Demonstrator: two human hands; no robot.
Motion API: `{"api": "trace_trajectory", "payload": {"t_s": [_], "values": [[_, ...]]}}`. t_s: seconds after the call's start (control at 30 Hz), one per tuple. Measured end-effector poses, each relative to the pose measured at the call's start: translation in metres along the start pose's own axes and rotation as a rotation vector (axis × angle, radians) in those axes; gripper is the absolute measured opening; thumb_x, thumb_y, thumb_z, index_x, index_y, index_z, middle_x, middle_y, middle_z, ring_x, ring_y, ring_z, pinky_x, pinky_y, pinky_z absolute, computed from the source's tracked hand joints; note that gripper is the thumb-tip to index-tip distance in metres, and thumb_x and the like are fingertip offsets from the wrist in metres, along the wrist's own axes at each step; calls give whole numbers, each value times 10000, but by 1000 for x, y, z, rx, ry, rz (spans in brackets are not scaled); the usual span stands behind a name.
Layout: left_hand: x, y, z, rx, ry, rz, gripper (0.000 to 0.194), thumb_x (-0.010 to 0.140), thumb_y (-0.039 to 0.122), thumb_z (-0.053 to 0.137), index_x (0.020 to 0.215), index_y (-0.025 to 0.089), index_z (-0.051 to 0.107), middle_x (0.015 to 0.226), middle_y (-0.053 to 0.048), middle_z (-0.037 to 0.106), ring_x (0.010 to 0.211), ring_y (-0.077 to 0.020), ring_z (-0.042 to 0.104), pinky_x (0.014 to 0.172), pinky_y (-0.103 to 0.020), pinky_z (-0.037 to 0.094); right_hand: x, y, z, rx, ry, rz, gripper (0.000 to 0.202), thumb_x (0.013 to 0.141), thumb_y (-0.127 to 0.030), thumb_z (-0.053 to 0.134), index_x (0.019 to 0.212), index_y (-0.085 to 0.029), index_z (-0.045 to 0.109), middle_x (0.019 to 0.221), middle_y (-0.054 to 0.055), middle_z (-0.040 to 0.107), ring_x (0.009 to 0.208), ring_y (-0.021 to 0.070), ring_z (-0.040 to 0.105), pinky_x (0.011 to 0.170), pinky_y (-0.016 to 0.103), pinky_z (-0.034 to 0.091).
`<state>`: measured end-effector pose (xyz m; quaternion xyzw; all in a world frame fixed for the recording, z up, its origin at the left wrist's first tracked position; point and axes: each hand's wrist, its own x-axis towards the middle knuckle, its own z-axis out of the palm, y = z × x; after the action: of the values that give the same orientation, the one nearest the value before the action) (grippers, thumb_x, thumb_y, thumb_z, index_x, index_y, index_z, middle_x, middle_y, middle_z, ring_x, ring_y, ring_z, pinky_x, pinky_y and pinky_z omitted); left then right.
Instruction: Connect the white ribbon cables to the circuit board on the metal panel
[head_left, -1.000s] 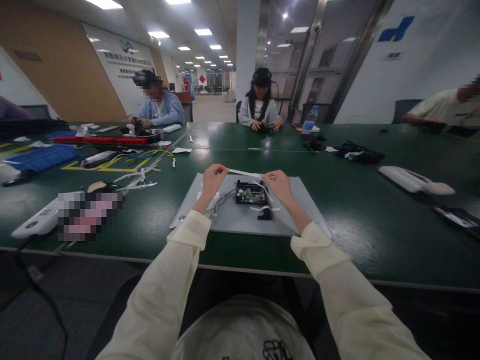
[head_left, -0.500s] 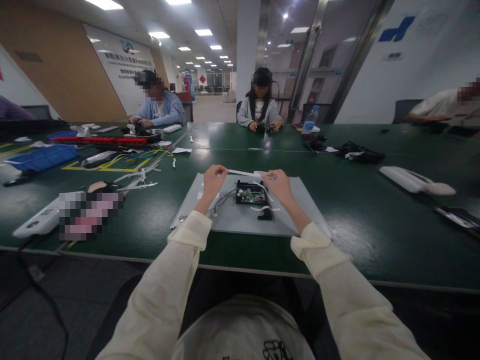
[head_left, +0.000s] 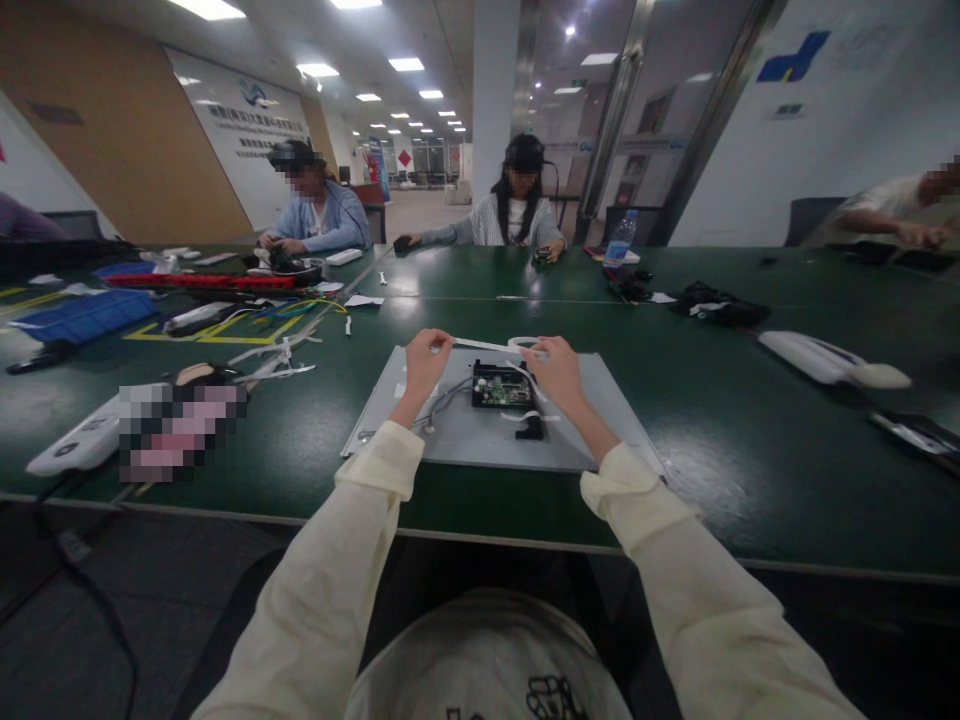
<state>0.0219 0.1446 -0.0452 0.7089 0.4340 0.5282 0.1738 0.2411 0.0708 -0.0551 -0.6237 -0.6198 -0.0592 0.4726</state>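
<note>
A strip of white tape is stretched nearly level between my two hands. My left hand pinches its left end between thumb and fingertips. The other end is pinched by my right hand, beside a white loop that looks like the tape roll. Below the strip, a green circuit board in a black frame lies on a flat grey panel. Grey cables run left from the board. Short white pieces stick to the panel, and a black bracket sits near its front.
To the left are a white power strip, loose white strips and a blue tray. A white handheld device and a black bundle lie right. A bottle stands at the back. Co-workers sit across the table.
My hands and the strip have barely moved. Across the table, a co-worker has stretched one arm out sideways onto the tabletop. The person at far right has shifted their hands.
</note>
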Motion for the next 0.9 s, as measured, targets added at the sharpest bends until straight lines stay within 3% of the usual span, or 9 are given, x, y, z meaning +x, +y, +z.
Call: {"api": "trace_trajectory", "payload": {"t_s": [0.37, 0.53, 0.9], "values": [[2, -5, -2, -19, 33, -10, 105, 738, 253, 561, 699, 183, 629, 729, -13, 610, 725, -142, 562, 681, -248, 417, 0, -3, 2, 143, -48, 50, 232, 754, -377, 553, 653, -170, 572, 752, 47, 560, 765, 170, 534, 742, 292, 404], [2, -5, -3, -6, 39, -8, 101, 736, 250, 566, 694, 184, 629, 731, -13, 615, 718, -143, 563, 695, -254, 418, 0, -3, 1, 120, -73, 49, 203, 702, -373, 591, 669, -173, 583, 756, 34, 561, 757, 168, 524, 720, 287, 395], [-1, 3, -3, 7, 69, 51, 107, 752, 242, 561, 703, 175, 629, 745, -14, 620, 718, -137, 565, 712, -252, 424, 1, 0, -1, 97, -31, 60, 229, 743, -385, 557, 702, -165, 608, 749, 46, 539, 775, 180, 517, 728, 296, 394]]}}
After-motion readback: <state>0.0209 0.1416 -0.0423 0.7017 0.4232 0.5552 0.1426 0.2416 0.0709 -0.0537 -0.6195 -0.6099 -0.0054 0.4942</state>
